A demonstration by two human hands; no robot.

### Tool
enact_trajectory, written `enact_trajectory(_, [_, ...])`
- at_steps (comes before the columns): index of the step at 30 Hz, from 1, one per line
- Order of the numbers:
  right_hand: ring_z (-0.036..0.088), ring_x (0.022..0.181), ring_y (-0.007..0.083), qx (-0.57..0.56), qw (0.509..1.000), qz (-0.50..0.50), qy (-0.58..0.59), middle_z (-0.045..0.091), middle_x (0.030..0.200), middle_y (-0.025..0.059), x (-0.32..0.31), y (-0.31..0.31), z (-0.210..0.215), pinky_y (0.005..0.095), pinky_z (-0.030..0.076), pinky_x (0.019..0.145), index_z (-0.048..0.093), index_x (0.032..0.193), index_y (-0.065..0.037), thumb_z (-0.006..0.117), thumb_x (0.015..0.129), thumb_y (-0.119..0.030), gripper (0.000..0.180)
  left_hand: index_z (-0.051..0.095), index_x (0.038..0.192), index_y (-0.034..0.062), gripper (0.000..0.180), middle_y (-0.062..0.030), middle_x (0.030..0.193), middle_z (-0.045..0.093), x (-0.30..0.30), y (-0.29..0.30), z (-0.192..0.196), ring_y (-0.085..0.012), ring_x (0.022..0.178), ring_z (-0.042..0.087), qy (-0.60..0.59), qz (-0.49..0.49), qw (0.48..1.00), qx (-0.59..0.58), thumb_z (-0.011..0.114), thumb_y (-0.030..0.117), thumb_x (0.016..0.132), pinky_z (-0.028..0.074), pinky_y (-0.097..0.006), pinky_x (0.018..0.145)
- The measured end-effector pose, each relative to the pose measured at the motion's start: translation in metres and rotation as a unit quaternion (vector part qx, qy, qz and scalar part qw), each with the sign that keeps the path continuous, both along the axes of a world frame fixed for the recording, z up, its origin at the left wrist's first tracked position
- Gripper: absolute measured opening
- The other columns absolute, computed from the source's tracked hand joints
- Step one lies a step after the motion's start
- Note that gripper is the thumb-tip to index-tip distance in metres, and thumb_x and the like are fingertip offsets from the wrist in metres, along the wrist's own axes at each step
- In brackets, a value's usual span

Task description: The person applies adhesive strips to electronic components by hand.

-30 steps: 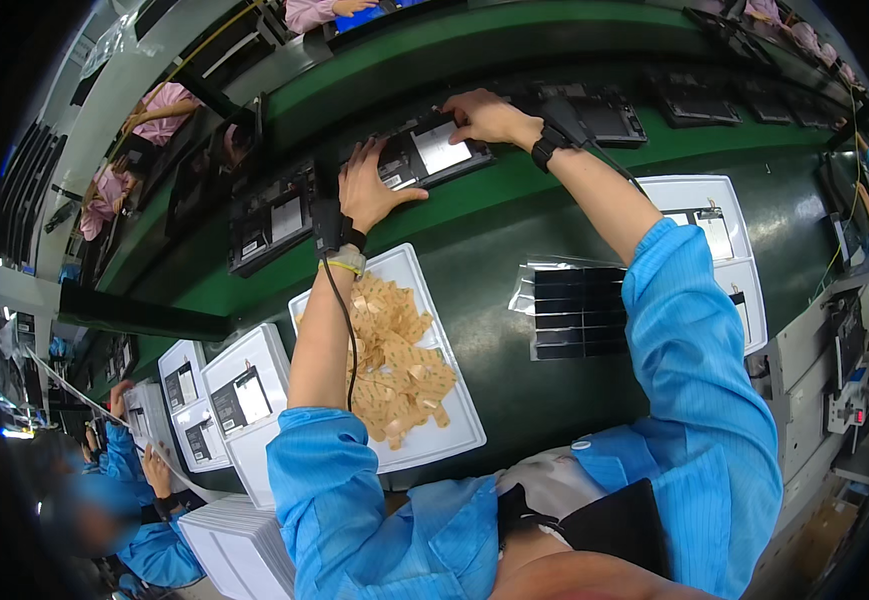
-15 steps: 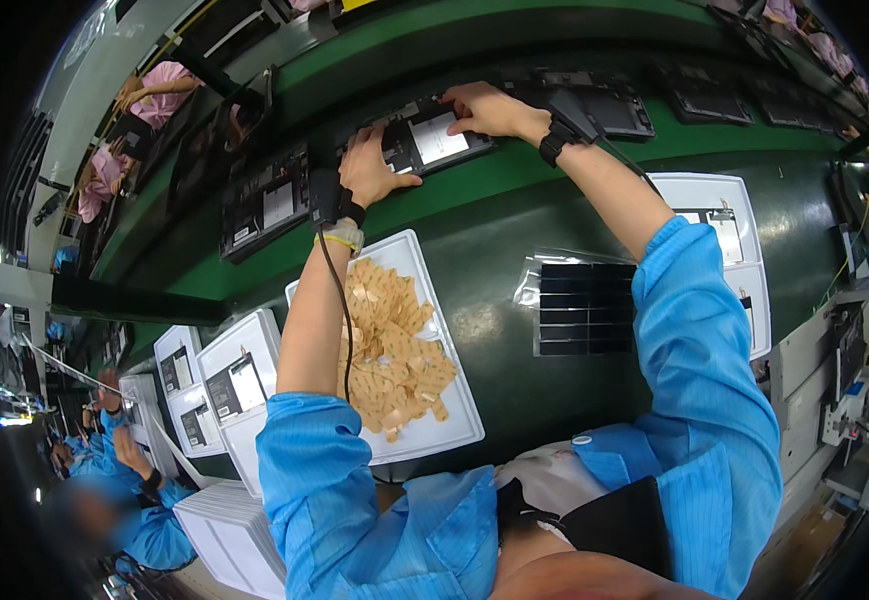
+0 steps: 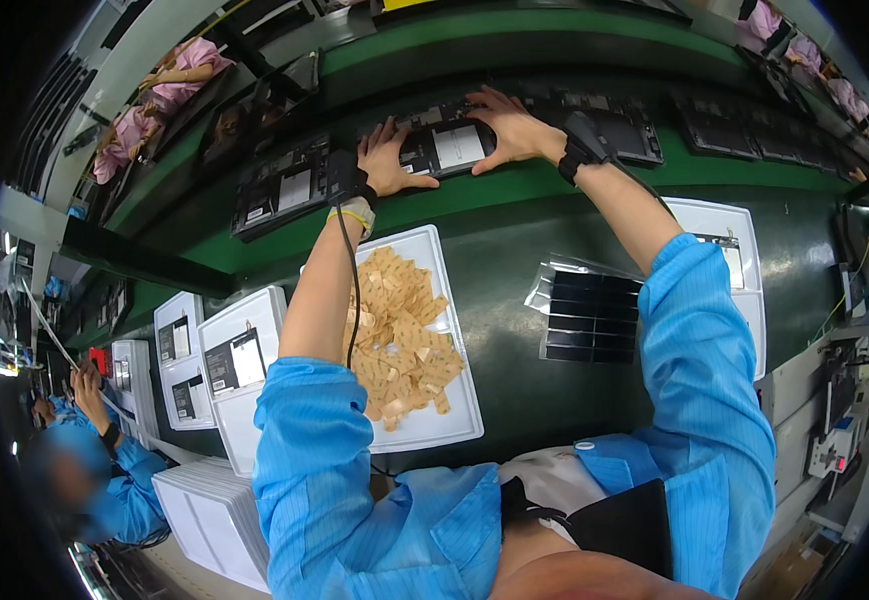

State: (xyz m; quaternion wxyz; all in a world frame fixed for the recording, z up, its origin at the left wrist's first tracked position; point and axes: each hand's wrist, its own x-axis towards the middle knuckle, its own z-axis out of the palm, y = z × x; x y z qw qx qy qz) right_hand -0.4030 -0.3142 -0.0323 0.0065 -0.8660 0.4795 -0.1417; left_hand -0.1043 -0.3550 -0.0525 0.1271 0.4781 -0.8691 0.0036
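On the green belt in front of me lies a black electronic device casing (image 3: 416, 152) with its inside showing and a white-faced battery (image 3: 457, 147) in it. My left hand (image 3: 386, 165) spans its left end, fingers spread toward the far edge and thumb along the near edge. At the right end, my right hand (image 3: 514, 130) grips likewise, thumb at the near edge and fingers over the far side. Both palms hide parts of the casing. Black devices with cables sit on both wrists.
More open casings (image 3: 279, 190) line the belt (image 3: 594, 185) on both sides. Nearer stand a white tray (image 3: 454, 405) of tan paper pieces (image 3: 404, 340), a sheet of black strips (image 3: 591, 315), and white trays (image 3: 244, 425) with batteries. A co-worker in blue (image 3: 134, 490) is at left.
My right thumb has moved from over the battery's corner to the casing's near edge. My left hand stays at the left end. The whole view has shifted slightly.
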Motion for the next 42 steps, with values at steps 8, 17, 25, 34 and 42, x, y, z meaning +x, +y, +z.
enact_trajectory(8, [0.028,0.154,0.04,-0.062,0.989,0.024,0.136,0.035,0.164,0.0198,0.027,0.018,-0.023,0.0536,0.033,0.119,0.046,0.15,0.002,0.049,0.104,-0.056,0.074,0.053,0.148,0.0031,0.093,-0.0205,0.158,0.045,0.019,0.014,-0.072,-0.0378,0.148,0.04,0.085,-0.045,0.97,-0.223,0.065,0.072,0.086,0.029,-0.057,0.121])
enact_trajectory(17, [0.066,0.109,0.0332,-0.144,0.988,0.043,0.044,0.073,0.115,0.0156,0.067,0.039,-0.021,0.0456,0.046,0.095,0.073,0.106,-0.001,0.072,0.091,-0.032,0.034,0.05,0.149,0.0019,0.075,-0.0287,0.146,0.053,0.021,0.065,-0.048,-0.0446,0.136,0.05,-0.022,0.047,0.997,-0.058,0.055,0.057,0.098,0.039,-0.052,0.114])
enact_trajectory(25, [0.071,0.085,0.0352,-0.036,0.993,0.052,-0.102,0.074,0.088,0.0198,0.087,0.089,0.048,0.0413,0.052,0.084,0.078,0.087,-0.001,0.074,0.088,-0.017,0.017,0.049,0.151,0.0077,0.058,-0.0148,0.132,0.07,0.177,0.196,0.106,-0.0308,0.123,0.066,0.2,0.02,0.979,0.025,0.069,0.021,0.098,0.052,-0.041,0.103])
enact_trajectory(34, [0.076,0.09,0.0238,0.127,0.857,0.271,-0.42,0.079,0.096,0.0112,0.181,0.224,0.119,0.0354,0.056,0.085,0.079,0.093,-0.003,0.076,0.088,-0.007,0.007,0.058,0.142,0.0126,0.104,-0.0293,0.153,0.048,0.408,0.278,0.039,-0.048,0.143,0.043,0.071,0.248,0.962,0.091,0.1,0.048,0.054,0.037,-0.052,0.117])
enact_trajectory(42, [0.075,0.09,0.0211,0.123,0.854,0.181,-0.472,0.079,0.096,0.0111,0.17,0.219,0.103,0.0311,0.057,0.083,0.079,0.094,-0.001,0.076,0.09,-0.008,0.009,0.061,0.114,0.0048,0.078,-0.0158,0.093,0.07,0.37,0.252,0.064,-0.0359,0.089,0.064,-0.03,0.328,0.94,-0.092,0.099,0.046,0.06,0.049,-0.046,0.086])
